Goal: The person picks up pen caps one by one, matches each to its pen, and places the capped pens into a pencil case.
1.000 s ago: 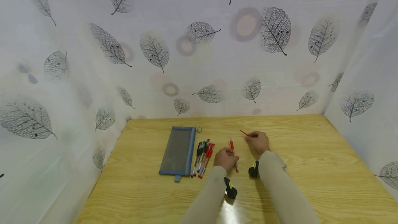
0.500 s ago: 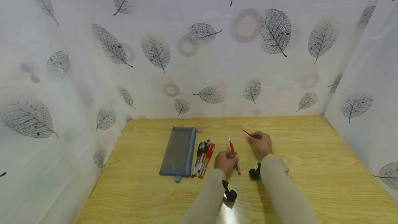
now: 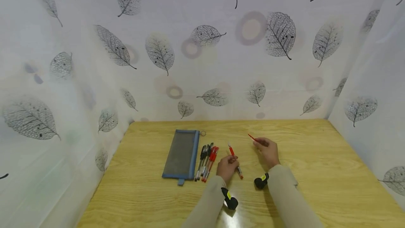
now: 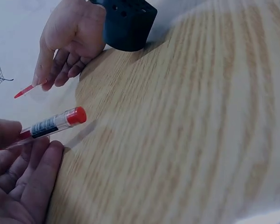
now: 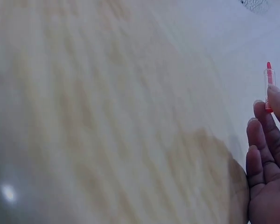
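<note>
Between thumb and fingers, my left hand (image 3: pixel 227 168) pinches an uncapped red gel pen (image 3: pixel 231 150), whose bare tip points away and slightly left in the head view. Up close in the left wrist view, the clear barrel of that pen (image 4: pixel 44 127) shows a barcode label and a red end plug. To the right, my right hand (image 3: pixel 268 150) pinches a small clear pen cap with a red clip (image 3: pixel 251 137). The cap (image 5: pixel 269 77) stands upright between thumb and forefinger in the right wrist view, the other fingers loosely bent. Pen and cap are apart.
Left of my hands lie several capped black pens (image 3: pixel 202 156) and red pens (image 3: pixel 212 156), side by side. Beyond them is a flat grey mesh pouch (image 3: pixel 179 154) with blue edging and a key ring. Leaf-patterned sheeting (image 3: pixel 221 66) surrounds the wooden table (image 3: pixel 142 200).
My left hand has shifted slightly left and nearer, and the pen's tip has swung left. My right hand has drifted a little to the right with the cap.
</note>
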`<state>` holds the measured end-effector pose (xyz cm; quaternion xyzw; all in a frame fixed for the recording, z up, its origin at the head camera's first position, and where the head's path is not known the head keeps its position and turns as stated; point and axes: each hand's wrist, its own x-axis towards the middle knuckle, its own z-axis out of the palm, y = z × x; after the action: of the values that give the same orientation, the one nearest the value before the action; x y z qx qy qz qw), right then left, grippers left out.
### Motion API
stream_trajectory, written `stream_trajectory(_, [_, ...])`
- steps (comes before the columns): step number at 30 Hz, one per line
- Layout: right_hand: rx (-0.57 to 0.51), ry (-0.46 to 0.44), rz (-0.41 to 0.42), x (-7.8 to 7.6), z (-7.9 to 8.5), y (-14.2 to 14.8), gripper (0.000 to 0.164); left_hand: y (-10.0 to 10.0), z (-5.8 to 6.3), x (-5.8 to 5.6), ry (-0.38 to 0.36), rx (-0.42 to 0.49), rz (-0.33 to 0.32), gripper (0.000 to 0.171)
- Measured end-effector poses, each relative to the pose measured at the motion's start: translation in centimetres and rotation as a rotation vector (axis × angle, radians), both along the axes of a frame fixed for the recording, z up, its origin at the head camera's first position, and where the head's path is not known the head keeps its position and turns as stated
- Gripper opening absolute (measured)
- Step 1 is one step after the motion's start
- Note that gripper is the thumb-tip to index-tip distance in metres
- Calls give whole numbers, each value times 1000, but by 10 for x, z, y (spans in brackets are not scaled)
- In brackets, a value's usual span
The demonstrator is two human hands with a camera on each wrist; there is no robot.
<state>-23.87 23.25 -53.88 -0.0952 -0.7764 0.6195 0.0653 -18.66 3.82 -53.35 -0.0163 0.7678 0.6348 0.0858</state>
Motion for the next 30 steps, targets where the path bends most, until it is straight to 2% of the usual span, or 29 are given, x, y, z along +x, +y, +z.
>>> stream_trajectory(3, [-25,12,1,6,-2,-2,35,-2,-3,3,-11,49,-17,16])
stream_trajectory(9, [-64,51,25,17,1,-7,34,-11,3,15,-59,170,-58,21])
stream_trajectory(15, [-100,28,68,30,5,-18,35,-25,6,30,-97,230,-167,28])
stream_trajectory(18, [-114,17,91,35,6,-25,36,-31,3,35,-115,271,-219,29])
stream_trajectory(24, [-121,22,114,43,9,-35,35,-43,2,48,-120,243,-277,29])
stream_trajectory(30, [-141,14,113,55,14,-45,34,-56,2,64,-162,251,-316,30])
